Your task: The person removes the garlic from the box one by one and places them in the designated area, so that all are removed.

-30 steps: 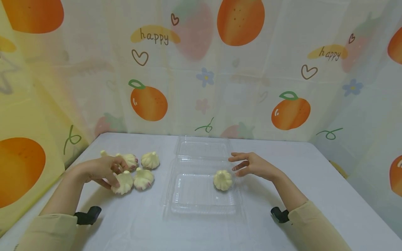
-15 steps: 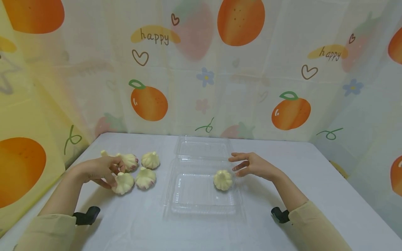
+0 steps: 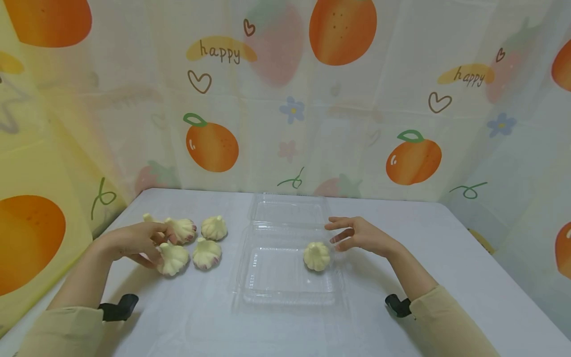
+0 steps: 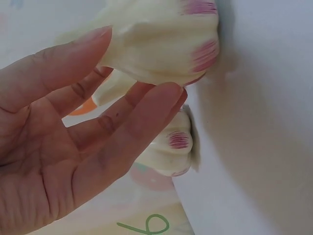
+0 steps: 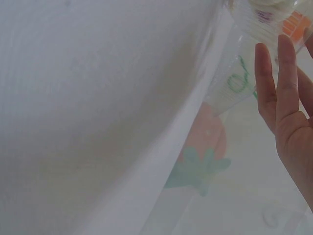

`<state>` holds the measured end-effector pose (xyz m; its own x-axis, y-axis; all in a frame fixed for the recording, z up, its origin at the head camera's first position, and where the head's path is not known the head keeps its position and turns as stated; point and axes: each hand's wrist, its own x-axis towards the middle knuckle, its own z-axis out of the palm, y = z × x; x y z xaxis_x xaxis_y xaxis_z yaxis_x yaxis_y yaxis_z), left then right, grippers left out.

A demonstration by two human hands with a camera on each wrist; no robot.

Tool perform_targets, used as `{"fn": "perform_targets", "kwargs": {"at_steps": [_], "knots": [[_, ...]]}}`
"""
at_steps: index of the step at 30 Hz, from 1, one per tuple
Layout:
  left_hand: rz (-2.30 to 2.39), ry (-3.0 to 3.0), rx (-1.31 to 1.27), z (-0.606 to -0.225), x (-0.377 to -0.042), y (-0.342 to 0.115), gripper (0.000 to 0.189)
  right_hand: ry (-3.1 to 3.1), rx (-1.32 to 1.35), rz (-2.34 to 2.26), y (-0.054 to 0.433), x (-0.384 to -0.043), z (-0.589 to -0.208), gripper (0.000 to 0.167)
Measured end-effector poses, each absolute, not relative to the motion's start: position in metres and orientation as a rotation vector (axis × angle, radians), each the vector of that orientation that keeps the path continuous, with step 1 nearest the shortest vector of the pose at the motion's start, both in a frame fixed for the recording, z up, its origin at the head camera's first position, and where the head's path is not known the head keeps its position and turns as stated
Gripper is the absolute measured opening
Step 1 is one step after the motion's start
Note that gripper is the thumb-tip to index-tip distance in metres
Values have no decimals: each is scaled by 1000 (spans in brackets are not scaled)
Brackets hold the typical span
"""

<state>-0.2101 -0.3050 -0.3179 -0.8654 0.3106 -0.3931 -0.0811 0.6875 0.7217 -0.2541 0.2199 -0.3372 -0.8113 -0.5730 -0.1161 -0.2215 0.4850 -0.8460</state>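
Observation:
My left hand [image 3: 136,244] is at the near-left garlic bulb [image 3: 174,260], thumb and fairly straight fingers on either side of it. In the left wrist view the thumb overlaps the neck of this purple-streaked bulb [image 4: 156,44], and a fingertip lies at its base. The bulb sits on the table. Several other bulbs stand close by, among them one just right [image 3: 207,254] and one behind [image 3: 182,230]. My right hand [image 3: 363,235] hovers with loose fingers at the right side of a clear plastic clamshell box [image 3: 290,299], holding nothing. One garlic bulb [image 3: 316,257] sits in the box.
The box's clear lid [image 3: 288,210] lies folded back toward the far table edge. A white cloth covers the table [image 3: 401,307]. Behind it hangs a fruit-printed curtain [image 3: 290,129]. Each wrist carries a black camera mount [image 3: 119,307].
The bulb right of my left hand shifted slightly right early on. My left hand has since drawn a little left, and the near-left bulb has moved slightly with it. My right hand stays still.

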Motion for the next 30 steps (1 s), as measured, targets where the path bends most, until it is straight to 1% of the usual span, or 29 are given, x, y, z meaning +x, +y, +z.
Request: {"fn": "perform_targets", "kwargs": {"at_steps": [8, 15, 20, 30], "knots": [[1060, 2461, 206, -310, -206, -309, 48, 2352, -665, -1256, 221, -255, -337, 62], [1114, 2455, 286, -303, -205, -317, 59, 2343, -668, -1264, 221, -255, -338, 62], [1136, 2548, 323, -297, -206, -318, 60, 2345, -669, -1267, 221, -255, -337, 63], [1259, 2804, 297, -282, -205, -291, 63, 2351, -674, -1252, 221, -255, -337, 62]]}}
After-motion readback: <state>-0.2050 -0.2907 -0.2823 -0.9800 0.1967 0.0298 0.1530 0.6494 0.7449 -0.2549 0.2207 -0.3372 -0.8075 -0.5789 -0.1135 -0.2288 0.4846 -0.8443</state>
